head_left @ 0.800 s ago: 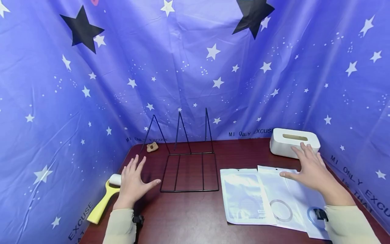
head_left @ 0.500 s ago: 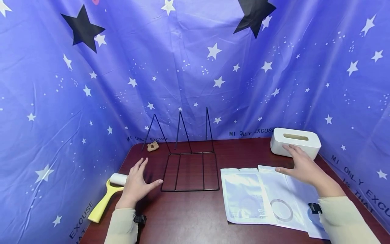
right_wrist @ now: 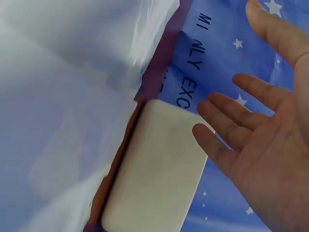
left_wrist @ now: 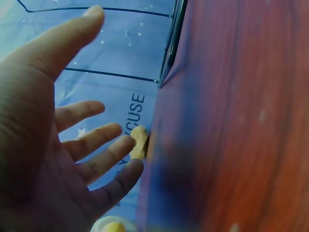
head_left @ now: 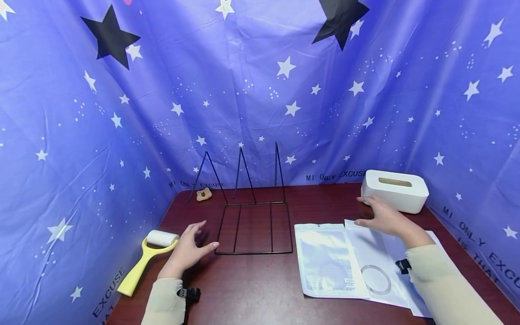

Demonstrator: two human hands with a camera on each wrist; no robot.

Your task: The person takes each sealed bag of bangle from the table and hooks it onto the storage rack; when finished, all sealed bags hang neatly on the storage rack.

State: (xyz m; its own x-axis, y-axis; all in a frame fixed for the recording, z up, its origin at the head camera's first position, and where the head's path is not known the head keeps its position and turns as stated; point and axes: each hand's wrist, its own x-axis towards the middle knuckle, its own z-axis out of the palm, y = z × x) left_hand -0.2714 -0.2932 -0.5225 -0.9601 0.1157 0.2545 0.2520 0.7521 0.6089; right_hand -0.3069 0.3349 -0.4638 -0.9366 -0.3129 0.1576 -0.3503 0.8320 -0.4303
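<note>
Glossy white pouches overlap right of the wire rack; the right hand above them and left hand have fingers apart.

Reads "MI ONLY EXCUSE" in black capitals twice along the back of the starry blue cloth, then "MI ONLY EXCU" over "IS THAT" down the right side and "EXCUSE" at left, and shows print too small to read on the leftmost pouch.
</note>
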